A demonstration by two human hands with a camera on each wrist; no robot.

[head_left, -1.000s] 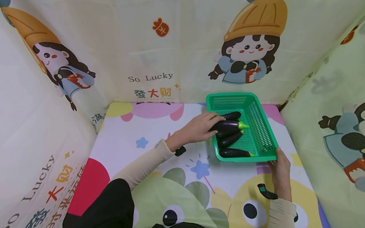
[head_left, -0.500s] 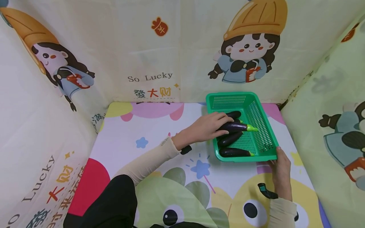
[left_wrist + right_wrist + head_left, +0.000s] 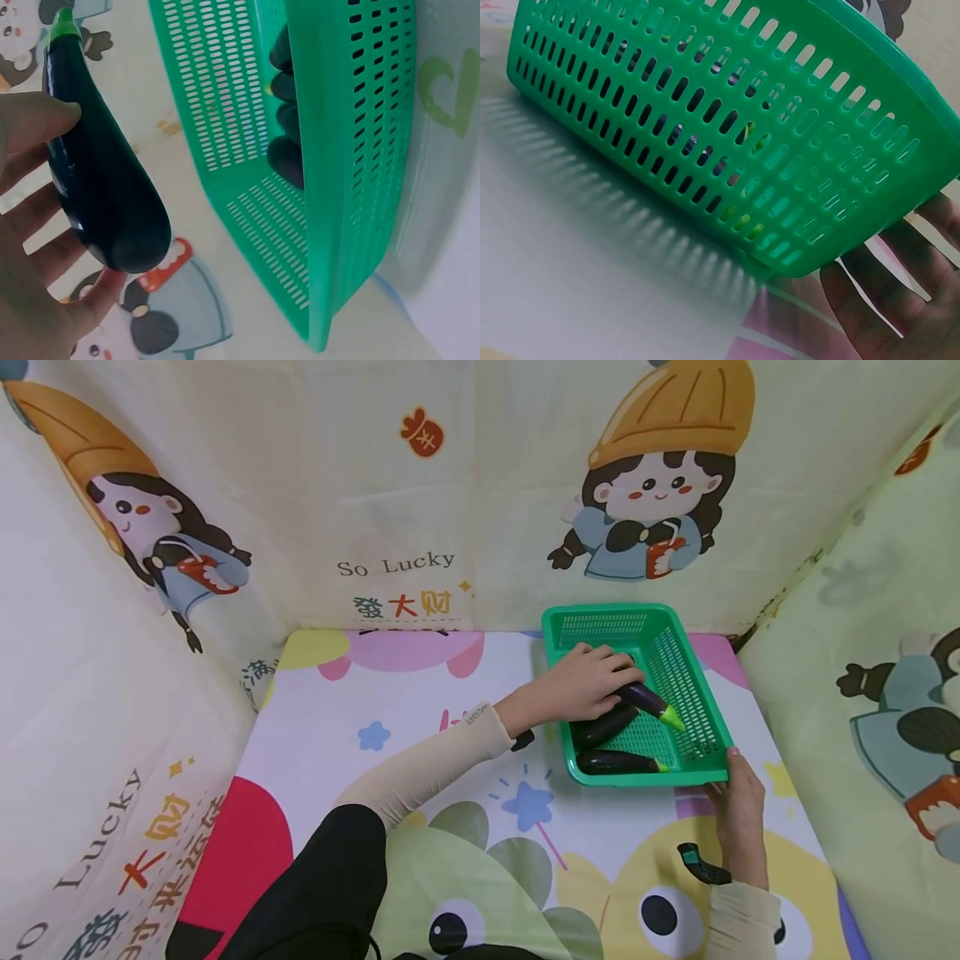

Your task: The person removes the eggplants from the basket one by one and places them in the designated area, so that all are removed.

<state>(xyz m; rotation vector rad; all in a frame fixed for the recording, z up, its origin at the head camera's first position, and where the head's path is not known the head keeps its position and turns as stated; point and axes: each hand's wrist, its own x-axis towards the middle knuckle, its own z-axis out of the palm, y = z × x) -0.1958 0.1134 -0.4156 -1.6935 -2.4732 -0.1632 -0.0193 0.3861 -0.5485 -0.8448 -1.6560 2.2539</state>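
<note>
Over a green perforated plastic basket (image 3: 678,677) on a cartoon-printed mat (image 3: 420,693), a person's left hand (image 3: 581,687) curls its fingers round a glossy, dark purple eggplant (image 3: 647,700), its tapered body tilted and its bright green stem pointing down toward the basket's slotted floor. Two more smooth, elongated eggplants (image 3: 611,743) lie side by side at the basket's near end. At the near right corner, the right hand (image 3: 738,810) rests against the rim with fingers relaxed and straight, its fingertips showing beneath the slotted wall in the right wrist view.
</note>
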